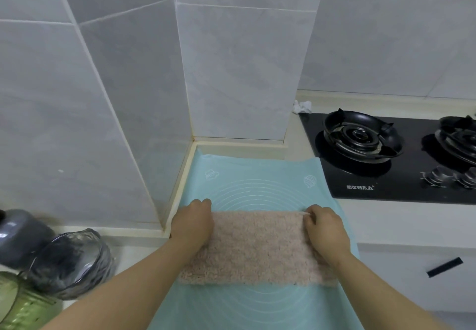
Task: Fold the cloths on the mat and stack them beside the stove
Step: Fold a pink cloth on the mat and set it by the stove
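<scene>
Pink cloth (pixel 257 247) lies flat across the middle of the teal mat (pixel 257 183), long side running left to right, near edge thick enough that I judge it is doubled over once. My left hand (pixel 192 222) sits on the far left corner with fingers curled down over the edge; the knuckles hide the grip, but I read it as holding the corner. My right hand (pixel 325 229) pinches the far right corner, thumb and fingers closed on the pile. Step in hand, as I judge it: folding, mid-way, squaring the far edge of the band. The stove (pixel 386 154) is to the right and farther off, with a strip of bare white surface (pixel 373 221) between it and the mat; no stack shows there, so stacking is not yet begun. Next move likely calls for bringing one end across to the other, corners matched, then pressing flat before lifting it right. The fluffy pile may slip or bunch, so a firm hold on both corners matters. Glass bowl (pixel 69 260) stands well apart, near left.
</scene>
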Demonstrator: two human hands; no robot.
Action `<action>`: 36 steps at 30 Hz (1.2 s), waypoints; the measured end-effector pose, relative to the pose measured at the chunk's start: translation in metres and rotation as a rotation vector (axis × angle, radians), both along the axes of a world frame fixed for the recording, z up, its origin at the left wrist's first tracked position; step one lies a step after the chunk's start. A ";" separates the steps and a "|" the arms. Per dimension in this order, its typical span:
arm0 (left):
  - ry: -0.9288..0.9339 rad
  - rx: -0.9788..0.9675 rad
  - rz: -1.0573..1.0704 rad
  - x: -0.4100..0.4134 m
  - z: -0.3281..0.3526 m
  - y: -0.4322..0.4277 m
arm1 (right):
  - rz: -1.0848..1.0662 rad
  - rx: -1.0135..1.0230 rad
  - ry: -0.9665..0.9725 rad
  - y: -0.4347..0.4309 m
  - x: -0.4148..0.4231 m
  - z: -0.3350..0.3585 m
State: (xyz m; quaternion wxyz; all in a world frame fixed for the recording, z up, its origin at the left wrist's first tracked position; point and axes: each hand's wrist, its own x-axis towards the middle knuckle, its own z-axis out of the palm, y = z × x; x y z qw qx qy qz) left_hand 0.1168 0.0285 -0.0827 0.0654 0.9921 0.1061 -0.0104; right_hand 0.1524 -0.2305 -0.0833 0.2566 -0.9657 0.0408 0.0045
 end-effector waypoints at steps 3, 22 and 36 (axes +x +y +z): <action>-0.211 0.102 -0.075 -0.008 -0.002 -0.003 | -0.060 0.073 0.027 0.005 -0.014 0.001; 0.251 -0.010 -0.191 -0.064 -0.017 -0.065 | -0.191 0.459 0.336 -0.016 -0.058 0.005; -0.012 -1.462 0.483 -0.066 0.059 -0.052 | 0.050 1.121 0.533 0.048 -0.060 0.080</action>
